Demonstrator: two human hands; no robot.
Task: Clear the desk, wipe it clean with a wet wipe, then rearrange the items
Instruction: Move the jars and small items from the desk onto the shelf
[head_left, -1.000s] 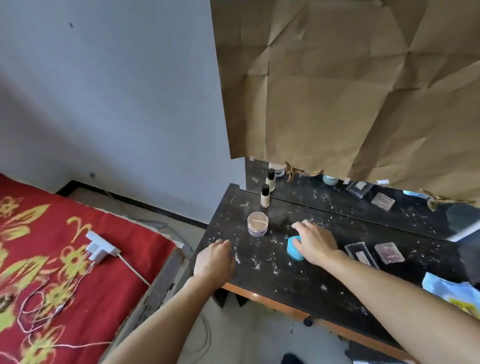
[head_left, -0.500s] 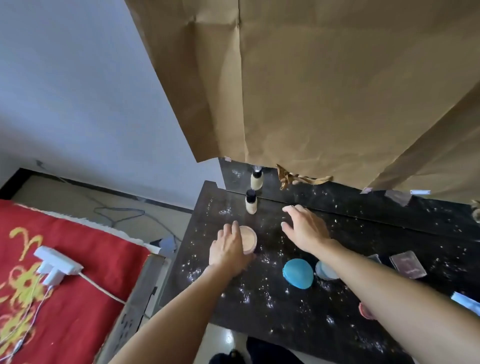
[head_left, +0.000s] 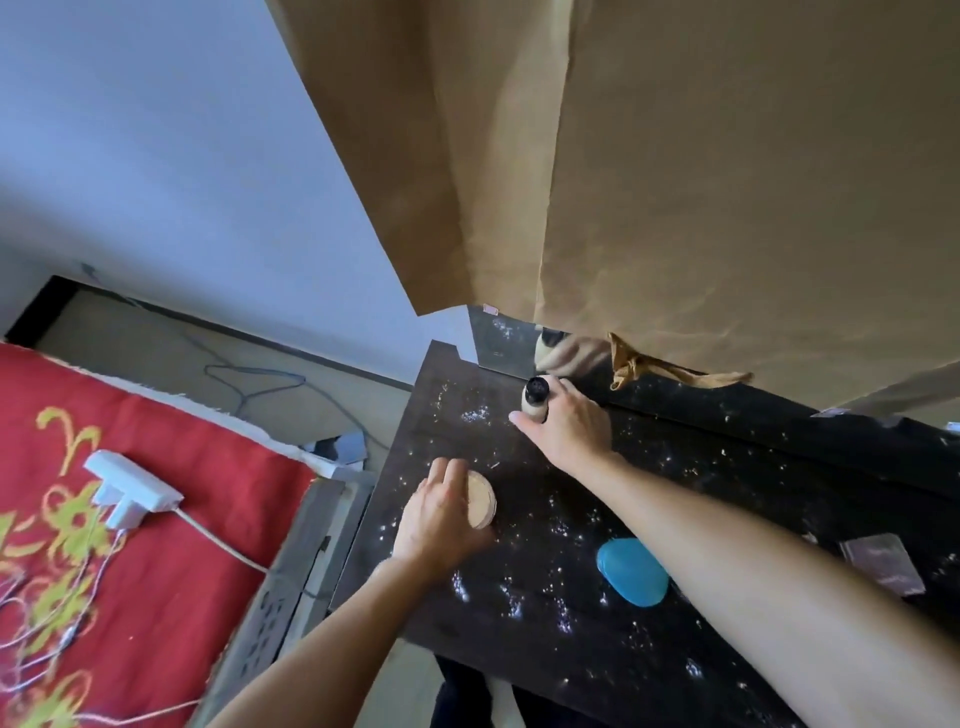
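**Both hands on cosmetics at a dust-flecked desk**

A person's right hand (head_left: 569, 428) grips a small bottle (head_left: 535, 397) with a black cap, thumb and fingers wrapped round its pale body, at the back left corner of the black desk (head_left: 545, 639). Any label on the bottle is covered by the fingers or too blurred to read.

Nearer the desk's front left edge, the left hand (head_left: 434, 525) holds a round compact (head_left: 482, 503), with the fingers curled over its left rim. The hand hides that half of the compact. Its tan lid carries no writing that can be made out.

A blue oval case (head_left: 631, 571) lies on the desk toward the front, partly tucked under the right forearm. A clear flat case (head_left: 883, 564) lies at the desk's right side, its contents a blur. White specks are scattered over the desktop.

Along the desk's back edge a strip of mirror (head_left: 498, 338) shows a smeared reflection of the bottle and hand. Creased brown paper (head_left: 727, 182) covers the rest of the mirror.

Left of the desk, a red bed cover (head_left: 156, 571) with a yellow pattern holds a white plug adapter (head_left: 130, 491) and tangled thin wires. The frame cuts off the bed, both upper arms and the desk's right end.
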